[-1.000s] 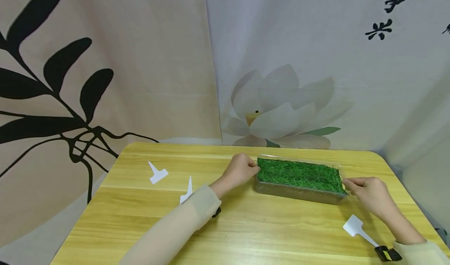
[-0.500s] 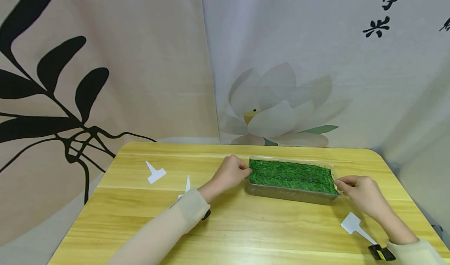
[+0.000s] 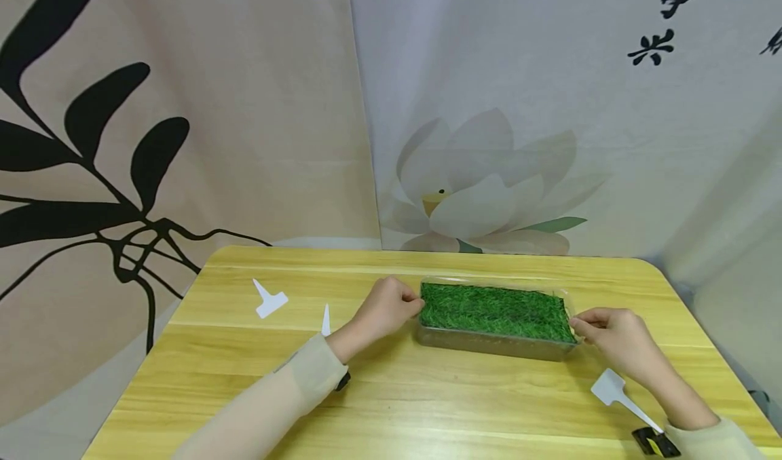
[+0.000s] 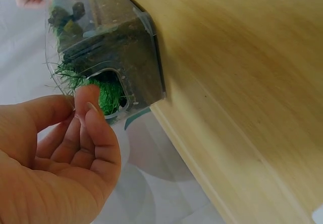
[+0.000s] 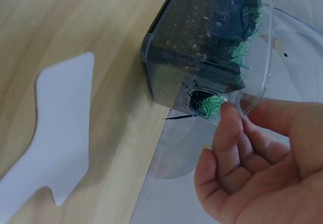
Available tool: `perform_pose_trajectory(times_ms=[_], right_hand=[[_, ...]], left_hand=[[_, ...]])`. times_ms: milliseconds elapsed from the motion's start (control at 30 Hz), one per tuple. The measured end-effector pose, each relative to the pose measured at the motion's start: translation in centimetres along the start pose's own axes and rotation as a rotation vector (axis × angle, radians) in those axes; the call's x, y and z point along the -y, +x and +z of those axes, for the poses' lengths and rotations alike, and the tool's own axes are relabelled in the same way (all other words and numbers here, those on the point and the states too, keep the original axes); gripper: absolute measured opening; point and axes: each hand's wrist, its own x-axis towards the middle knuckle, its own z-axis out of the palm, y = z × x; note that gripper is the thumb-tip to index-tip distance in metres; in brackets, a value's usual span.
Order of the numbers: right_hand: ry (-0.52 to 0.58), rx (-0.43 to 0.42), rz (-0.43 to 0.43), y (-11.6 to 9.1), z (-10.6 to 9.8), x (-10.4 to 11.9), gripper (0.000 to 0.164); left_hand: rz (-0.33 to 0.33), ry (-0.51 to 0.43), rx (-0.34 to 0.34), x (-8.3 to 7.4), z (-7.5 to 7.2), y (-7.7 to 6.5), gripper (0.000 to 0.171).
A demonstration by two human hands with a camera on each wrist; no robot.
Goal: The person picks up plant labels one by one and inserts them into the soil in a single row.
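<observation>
A clear plastic box [image 3: 489, 343] stands on the wooden table, its top covered with a green artificial grass mat [image 3: 495, 311]. Dark, grainy stuff shows through its wall [image 5: 181, 57] in the right wrist view. My left hand [image 3: 386, 309] pinches the rim at the box's left end between thumb and forefinger, beside a cut-out where green blades show [image 4: 110, 97]. At the opposite end, my right hand [image 3: 620, 338] pinches the rim near a similar opening [image 5: 204, 103]. The other fingers of both hands are curled inward.
White T-shaped plant labels lie about: one at the left [image 3: 270, 302], another partly behind the left forearm [image 3: 326, 319], a third near the right wrist [image 3: 609, 387]. A printed curtain [image 3: 293, 107] hangs behind the table's far edge [image 3: 342, 251].
The box has slid left and a little toward me, both hands moving along with it and keeping their pinch on its ends. The plant labels have stayed where they lay.
</observation>
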Motion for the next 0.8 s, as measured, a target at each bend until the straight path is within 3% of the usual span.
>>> perform_pose_trajectory(times_ms=[800], right_hand=[[0.042,0.048,-0.004,-1.5,0.9,1.9,0.031]], left_hand=[[0.015,0.005,-0.007,0.7,-1.1,-3.0,0.05]])
